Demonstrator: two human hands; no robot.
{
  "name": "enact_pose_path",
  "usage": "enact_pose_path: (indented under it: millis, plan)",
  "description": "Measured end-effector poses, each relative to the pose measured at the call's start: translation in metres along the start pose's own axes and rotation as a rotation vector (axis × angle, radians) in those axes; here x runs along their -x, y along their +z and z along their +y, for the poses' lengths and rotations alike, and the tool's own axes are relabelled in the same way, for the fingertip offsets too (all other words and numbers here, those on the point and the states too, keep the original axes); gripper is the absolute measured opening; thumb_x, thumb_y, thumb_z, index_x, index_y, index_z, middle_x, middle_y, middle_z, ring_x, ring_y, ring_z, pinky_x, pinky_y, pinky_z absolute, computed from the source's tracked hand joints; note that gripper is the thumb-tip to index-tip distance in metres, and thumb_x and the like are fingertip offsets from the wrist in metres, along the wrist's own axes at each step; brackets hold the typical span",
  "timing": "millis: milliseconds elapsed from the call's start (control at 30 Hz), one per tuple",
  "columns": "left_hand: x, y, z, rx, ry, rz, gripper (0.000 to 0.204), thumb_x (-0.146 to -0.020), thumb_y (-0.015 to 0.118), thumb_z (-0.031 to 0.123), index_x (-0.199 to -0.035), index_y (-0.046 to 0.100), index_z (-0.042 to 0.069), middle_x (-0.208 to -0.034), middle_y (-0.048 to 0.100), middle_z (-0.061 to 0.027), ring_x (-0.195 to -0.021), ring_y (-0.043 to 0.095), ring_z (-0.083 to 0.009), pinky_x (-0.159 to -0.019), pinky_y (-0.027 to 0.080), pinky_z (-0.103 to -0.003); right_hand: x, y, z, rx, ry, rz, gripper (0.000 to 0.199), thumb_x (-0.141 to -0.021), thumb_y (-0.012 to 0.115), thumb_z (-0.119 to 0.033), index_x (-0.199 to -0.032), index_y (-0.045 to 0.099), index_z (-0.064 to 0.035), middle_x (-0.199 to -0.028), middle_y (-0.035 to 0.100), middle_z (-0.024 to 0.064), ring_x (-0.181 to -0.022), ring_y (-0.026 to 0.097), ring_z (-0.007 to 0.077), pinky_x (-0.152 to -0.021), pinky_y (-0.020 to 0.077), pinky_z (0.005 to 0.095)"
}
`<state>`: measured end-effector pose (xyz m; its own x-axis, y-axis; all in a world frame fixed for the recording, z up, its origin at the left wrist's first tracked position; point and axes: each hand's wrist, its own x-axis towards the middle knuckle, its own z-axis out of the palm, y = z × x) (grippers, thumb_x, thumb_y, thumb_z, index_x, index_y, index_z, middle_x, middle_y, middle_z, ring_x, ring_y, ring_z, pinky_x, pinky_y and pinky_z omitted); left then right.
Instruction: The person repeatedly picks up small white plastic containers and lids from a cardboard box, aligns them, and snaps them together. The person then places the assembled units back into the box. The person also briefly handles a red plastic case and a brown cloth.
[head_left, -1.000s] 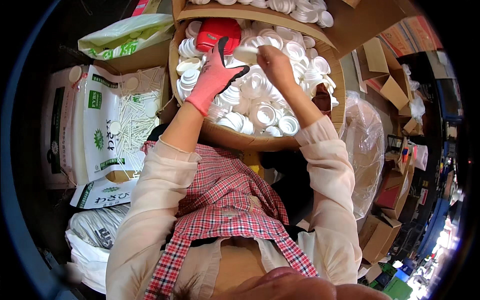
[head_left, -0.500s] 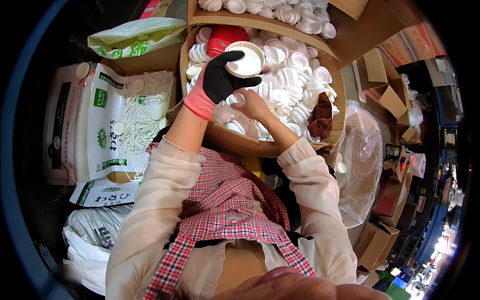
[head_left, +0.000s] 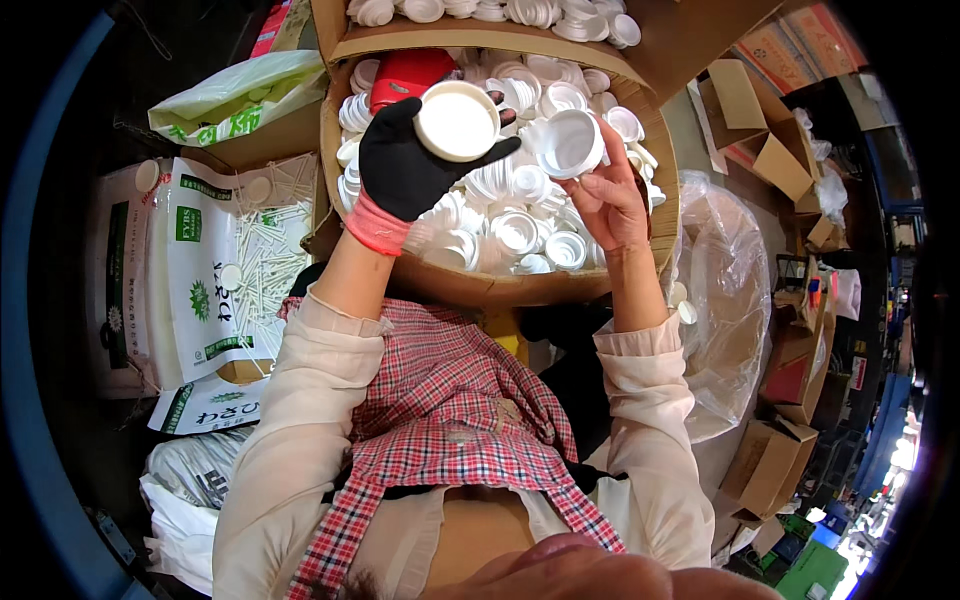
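My left hand [head_left: 400, 165], in a black glove with a pink cuff, holds a shallow round cream-white plastic cap [head_left: 457, 120], its broad face turned up. Just to the right, my bare right hand [head_left: 613, 200] grips a deeper white plastic cup [head_left: 568, 145] by its side, between thumb and fingers. A small gap separates the two pieces. Below both hands, a cardboard box [head_left: 500, 290] is heaped with many white round plastic pieces [head_left: 515, 232], some nested in rows. A red object [head_left: 408, 75] lies among them behind my left hand.
Left of the box, a carton lined with a printed sheet [head_left: 195, 270] holds thin white sticks [head_left: 265, 260] and a few discs. A green-white bag [head_left: 255, 95] lies behind it. Another box of white pieces [head_left: 590, 25] stands beyond. On the right are a clear plastic bag [head_left: 725, 320] and open cartons [head_left: 770, 465].
My right hand has risen from the pile to the right, now holding a white cup. My left hand has shifted slightly left and down with its cap. The whole view has moved a little.
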<state>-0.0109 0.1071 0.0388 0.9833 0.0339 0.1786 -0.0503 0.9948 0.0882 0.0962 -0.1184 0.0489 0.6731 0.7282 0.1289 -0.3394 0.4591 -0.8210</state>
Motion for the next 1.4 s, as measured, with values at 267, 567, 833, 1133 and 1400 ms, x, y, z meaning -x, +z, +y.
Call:
enact_pose_path:
  millis: [267,567,833,1133,1400]
  plan:
    - [-0.006,-0.005,-0.037,-0.773,0.099,-0.029,0.056,-0.093,0.055,0.039,-0.134,0.043,0.004,-0.133,0.05,-0.0211,-0.123,0.049,-0.0361,-0.104,0.039,-0.05,0.017,0.025,-0.011,0.68,-0.442,-0.056,0.048,-0.079,0.071,-0.003,-0.123,0.054,-0.0026,-0.128,0.052,0.0134,-0.118,0.05,0.0246,-0.099,0.0415,0.0344]
    - [0.001,0.002,-0.054,-1.875,0.611,-0.215,0.052,-0.085,0.069,0.013,-0.13,0.047,-0.002,-0.126,0.059,-0.0122,-0.11,0.06,-0.0227,-0.099,0.044,-0.034,0.022,0.047,-0.01,1.394,-0.666,-0.135,0.065,-0.065,0.078,0.0,-0.125,0.055,-0.0046,-0.128,0.052,0.0152,-0.116,0.053,0.0316,-0.095,0.0449,0.039]
    - [0.004,-0.006,-0.054,-1.634,0.453,-0.162,0.062,-0.081,0.073,0.008,-0.134,0.043,0.0,-0.132,0.054,-0.0118,-0.115,0.057,-0.0217,-0.1,0.044,-0.031,0.02,0.044,-0.004,1.398,-0.583,-0.203,0.067,-0.063,0.073,0.008,-0.125,0.058,-0.0113,-0.127,0.05,0.0152,-0.116,0.05,0.0341,-0.094,0.0457,0.0394]
    - [0.003,-0.006,-0.051,-1.654,0.484,-0.194,0.057,-0.081,0.07,0.003,-0.133,0.046,0.002,-0.131,0.055,-0.0119,-0.115,0.056,-0.0221,-0.097,0.045,-0.031,0.018,0.048,-0.003,1.404,-0.578,-0.211,0.067,-0.063,0.073,0.009,-0.125,0.059,-0.0112,-0.128,0.05,0.0155,-0.117,0.051,0.0349,-0.094,0.046,0.0397]
    - [0.008,0.008,-0.056,-1.12,0.155,0.002,0.058,-0.084,0.07,0.01,-0.136,0.044,0.004,-0.13,0.054,-0.0045,-0.114,0.053,-0.0135,-0.097,0.045,-0.029,0.018,0.049,-0.006,1.428,-0.576,-0.235,0.066,-0.064,0.073,0.007,-0.126,0.057,-0.0071,-0.129,0.049,0.0156,-0.118,0.05,0.034,-0.097,0.0438,0.0395]
